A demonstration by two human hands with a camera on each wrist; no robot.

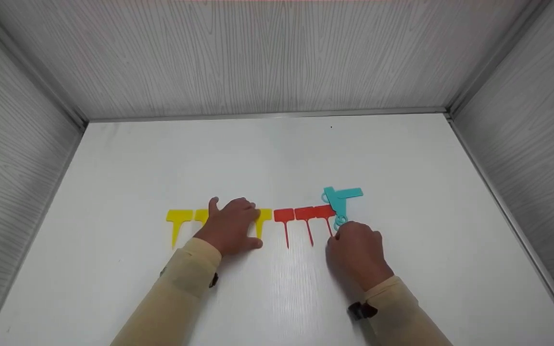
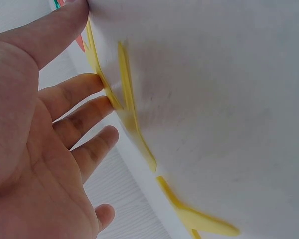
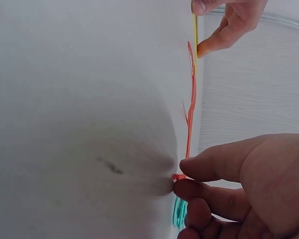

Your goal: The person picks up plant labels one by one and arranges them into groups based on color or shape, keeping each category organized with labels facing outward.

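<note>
Cream sleeves (image 1: 181, 283) enter from the near edge of the white table (image 1: 277, 158). Plastic plant labels lie flat in a left-to-right row, each T-shaped with its broad head away from the person and its pointed stake, the long axis, running toward the person. Yellow labels (image 1: 179, 220) form the left part of the row; red labels (image 1: 305, 217) follow on the right. Teal labels (image 1: 341, 198) lie crossed in a loose pile at the row's right end, overlapping the last red one.

Left hand (image 1: 231, 226) lies flat and released, fingers nearly straight, fingertips (image 2: 97, 82) pressing on the middle yellow labels. Right hand (image 1: 356, 250) is loosely curled, thumb and forefinger (image 3: 209, 167) pinching the stake tip of the rightmost red label (image 3: 179, 176), just beside the teal pile.
</note>
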